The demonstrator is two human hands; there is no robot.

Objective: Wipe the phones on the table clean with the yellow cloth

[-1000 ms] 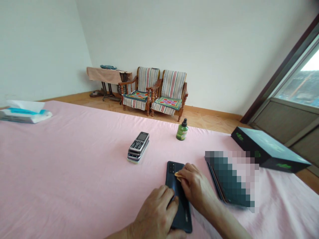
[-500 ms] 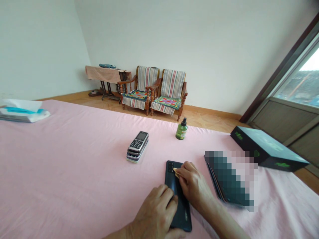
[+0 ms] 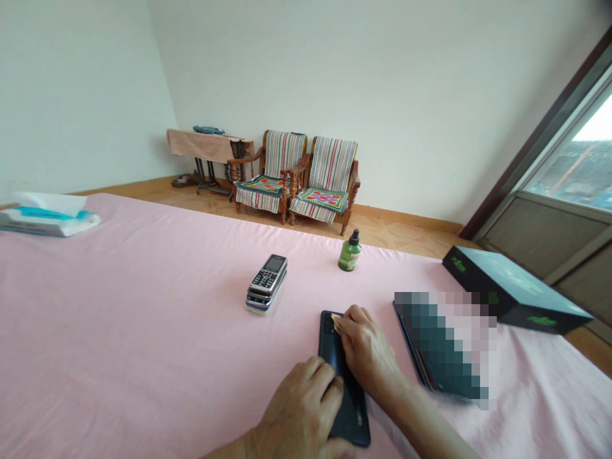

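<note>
A dark smartphone (image 3: 356,414) lies back-up on the pink bedsheet (image 3: 143,319), its camera end pointing away from me. My left hand (image 3: 301,408) presses down on its lower half and holds it in place. My right hand (image 3: 366,350) pinches a small yellow cloth (image 3: 337,324) against the phone's upper end, next to the camera lenses. Further back, a stack of phones topped by a keypad phone (image 3: 266,284) lies on the sheet, apart from both hands.
A green bottle (image 3: 349,253) stands beyond the phones. To the right are a pixelated flat object (image 3: 442,344) and a black box (image 3: 507,290). A tissue pack (image 3: 48,217) lies far left. Two wooden armchairs (image 3: 299,178) stand on the floor beyond the sheet.
My right hand has shifted slightly up and left on the phone, with the cloth still in its fingers. The view has moved a little; the left hand stays on the phone.
</note>
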